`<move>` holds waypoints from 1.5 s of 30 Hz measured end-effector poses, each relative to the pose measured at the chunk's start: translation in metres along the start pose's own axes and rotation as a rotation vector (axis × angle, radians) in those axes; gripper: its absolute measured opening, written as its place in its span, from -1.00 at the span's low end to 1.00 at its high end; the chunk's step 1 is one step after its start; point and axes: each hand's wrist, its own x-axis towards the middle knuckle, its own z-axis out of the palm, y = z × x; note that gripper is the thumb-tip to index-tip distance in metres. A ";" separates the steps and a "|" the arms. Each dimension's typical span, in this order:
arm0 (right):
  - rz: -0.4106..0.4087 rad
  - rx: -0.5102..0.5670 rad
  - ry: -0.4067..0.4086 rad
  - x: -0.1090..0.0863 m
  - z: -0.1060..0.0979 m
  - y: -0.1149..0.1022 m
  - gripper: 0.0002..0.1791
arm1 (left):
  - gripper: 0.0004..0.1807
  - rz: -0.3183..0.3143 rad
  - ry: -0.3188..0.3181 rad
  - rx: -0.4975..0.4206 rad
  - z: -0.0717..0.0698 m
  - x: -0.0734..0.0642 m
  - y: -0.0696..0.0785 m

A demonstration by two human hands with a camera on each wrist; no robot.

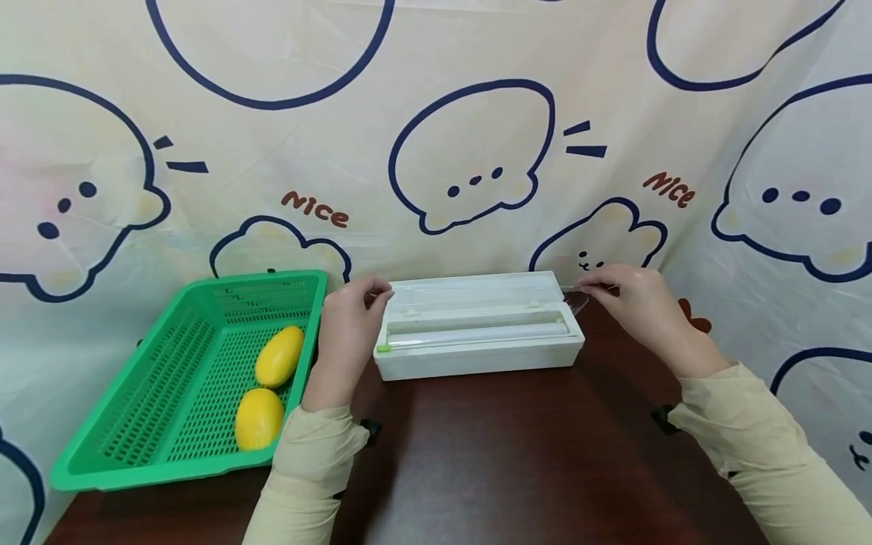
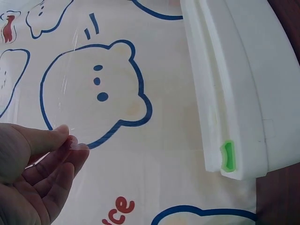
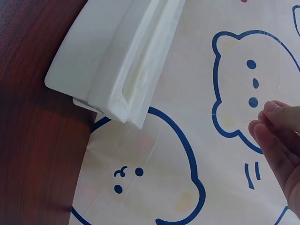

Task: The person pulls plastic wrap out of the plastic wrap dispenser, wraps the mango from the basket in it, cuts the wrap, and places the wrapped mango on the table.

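A white cling film dispenser [image 1: 480, 362] with its lid raised stands on the table. A film roll [image 1: 490, 333] shows in its slot, and a green slide cutter [image 2: 228, 157] sits at the left end. Clear cling film [image 1: 577, 300] stretches between the hands above the dispenser; it is thin and hard to trace. At the dispenser's left end the left hand [image 1: 350, 325] pinches one corner of the film between thumb and fingertips. Off the right end, the right hand [image 1: 633, 306] pinches the other side; between its fingertips the film barely shows in the right wrist view.
To the left stands a green plastic basket [image 1: 129, 409] with slotted walls. Inside lie two yellow lemon-like fruits, one upper [image 1: 280, 356] and one lower [image 1: 259, 418]. The dark wooden table [image 1: 511, 454] meets a cartoon-printed cloth backdrop [image 1: 470, 45] behind the dispenser.
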 end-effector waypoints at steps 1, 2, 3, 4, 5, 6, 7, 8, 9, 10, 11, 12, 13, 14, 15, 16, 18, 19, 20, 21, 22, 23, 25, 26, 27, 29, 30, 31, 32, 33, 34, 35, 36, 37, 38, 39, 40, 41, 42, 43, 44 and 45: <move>-0.007 -0.001 0.004 -0.001 0.000 0.000 -0.82 | -0.91 0.004 0.004 -0.002 -0.001 -0.001 0.000; -0.010 -0.003 0.007 -0.002 0.000 0.000 -0.81 | -0.91 0.009 0.007 -0.002 -0.001 -0.001 0.000; -0.013 -0.005 0.012 -0.004 -0.001 0.001 -0.81 | -0.91 0.014 0.009 -0.002 -0.002 -0.002 0.000; -0.013 -0.009 0.016 -0.005 -0.001 0.001 -0.81 | -0.91 0.021 0.010 -0.004 -0.002 -0.003 0.001; -0.010 -0.011 0.020 -0.007 -0.002 0.001 -0.80 | -0.91 0.029 0.011 -0.005 -0.003 -0.003 0.001; -0.014 -0.012 0.026 -0.008 -0.003 0.001 -0.80 | -0.91 0.037 0.012 -0.007 -0.004 -0.003 0.002; -0.017 -0.013 0.033 -0.009 -0.003 0.000 -0.79 | -0.91 0.044 0.013 -0.010 -0.005 -0.004 0.002; -0.021 -0.015 0.041 -0.010 -0.004 0.000 -0.79 | -0.92 0.052 0.014 -0.014 -0.006 -0.004 0.003; -0.030 -0.020 0.049 -0.011 -0.004 0.000 -0.79 | -0.92 0.056 0.015 -0.016 -0.007 -0.005 0.003; -0.039 -0.022 0.058 -0.011 -0.004 -0.001 -0.79 | -0.93 0.061 0.016 -0.018 -0.008 -0.006 0.004; -0.051 -0.022 0.068 -0.012 -0.004 -0.001 -0.79 | -0.93 0.064 0.016 -0.019 -0.010 -0.006 0.004; -0.066 -0.024 0.079 -0.013 -0.004 -0.001 -0.79 | -0.93 0.067 0.016 -0.022 -0.011 -0.007 0.004; -0.075 -0.026 0.086 -0.014 -0.004 -0.002 -0.79 | -0.93 0.068 0.015 -0.021 -0.012 -0.008 0.005; -0.082 -0.031 0.091 -0.015 -0.005 -0.003 -0.79 | -0.93 0.071 0.014 -0.018 -0.013 -0.009 0.005; -0.092 -0.033 0.097 -0.016 -0.005 -0.003 -0.79 | -0.93 0.074 0.012 -0.017 -0.014 -0.009 0.005; -0.101 -0.037 0.099 -0.017 -0.005 -0.003 -0.79 | -0.93 0.079 0.012 -0.015 -0.015 -0.011 0.006; -0.116 -0.049 0.099 -0.020 -0.006 -0.004 -0.78 | -0.93 0.092 0.007 -0.014 -0.017 -0.014 0.006; -0.121 -0.055 0.096 -0.022 -0.007 -0.004 -0.78 | -0.93 0.103 0.005 -0.013 -0.018 -0.016 0.006; -0.127 -0.062 0.095 -0.024 -0.008 -0.004 -0.77 | -0.93 0.114 0.000 -0.012 -0.019 -0.018 0.005; -0.139 -0.064 0.096 -0.027 -0.008 -0.004 -0.76 | -0.94 0.128 -0.004 -0.012 -0.020 -0.021 0.005; -0.151 -0.068 0.095 -0.029 -0.009 -0.003 -0.75 | -0.94 0.144 -0.009 -0.010 -0.021 -0.024 0.004; -0.167 -0.072 0.093 -0.032 -0.009 -0.002 -0.73 | -0.94 0.160 -0.014 -0.008 -0.022 -0.028 0.003; -0.204 -0.071 0.083 -0.037 -0.010 0.001 -0.70 | -0.94 0.195 -0.024 -0.002 -0.023 -0.036 0.001; -0.229 -0.066 0.076 -0.040 -0.011 0.003 -0.68 | -0.93 0.211 -0.031 0.001 -0.024 -0.040 0.000; -0.256 -0.056 0.067 -0.043 -0.011 0.005 -0.66 | -0.92 0.228 -0.038 0.003 -0.025 -0.044 -0.001; -0.301 -0.037 0.037 -0.050 -0.011 0.009 -0.61 | -0.89 0.258 -0.057 0.004 -0.025 -0.052 -0.003; -0.319 -0.022 0.017 -0.054 -0.011 0.011 -0.58 | -0.88 0.272 -0.070 0.003 -0.025 -0.056 -0.004; -0.338 -0.006 -0.003 -0.058 -0.011 0.013 -0.56 | -0.87 0.285 -0.082 0.002 -0.026 -0.060 -0.004; -0.355 0.010 -0.025 -0.062 -0.010 0.015 -0.55 | -0.86 0.297 -0.096 0.005 -0.026 -0.063 -0.006; -0.369 0.028 -0.050 -0.066 -0.009 0.016 -0.54 | -0.85 0.307 -0.111 0.013 -0.026 -0.067 -0.007; -0.383 0.044 -0.072 -0.069 -0.008 0.017 -0.65 | -0.83 0.315 -0.127 0.022 -0.026 -0.071 -0.008; -0.396 0.060 -0.093 -0.072 -0.006 0.018 -0.78 | -0.82 0.322 -0.144 0.031 -0.026 -0.074 -0.010; -0.410 0.081 -0.114 -0.075 -0.004 0.018 -0.90 | -0.82 0.333 -0.163 0.037 -0.027 -0.078 -0.012; -0.424 0.099 -0.131 -0.078 -0.002 0.019 -0.91 | -0.82 0.346 -0.184 0.046 -0.027 -0.082 -0.014; -0.431 0.110 -0.150 -0.081 0.000 0.019 -0.91 | -0.81 0.361 -0.209 0.055 -0.027 -0.085 -0.017; -0.436 0.121 -0.166 -0.083 0.002 0.019 -0.90 | -0.81 0.377 -0.235 0.062 -0.027 -0.089 -0.020; -0.441 0.125 -0.185 -0.085 0.004 0.019 -0.89 | -0.82 0.398 -0.263 0.066 -0.027 -0.092 -0.022; -0.443 0.128 -0.204 -0.087 0.006 0.019 -0.75 | -0.82 0.420 -0.294 0.068 -0.026 -0.095 -0.025; -0.443 0.130 -0.224 -0.089 0.008 0.019 -0.61 | -0.82 0.444 -0.323 0.072 -0.025 -0.098 -0.028; -0.442 0.127 -0.245 -0.091 0.010 0.019 -0.50 | -0.83 0.461 -0.354 0.080 -0.023 -0.100 -0.031; -0.439 0.126 -0.270 -0.093 0.012 0.019 -0.49 | -0.82 0.478 -0.381 0.087 -0.022 -0.103 -0.034; -0.443 0.129 -0.289 -0.094 0.015 0.019 -0.50 | -0.82 0.491 -0.406 0.096 -0.020 -0.105 -0.036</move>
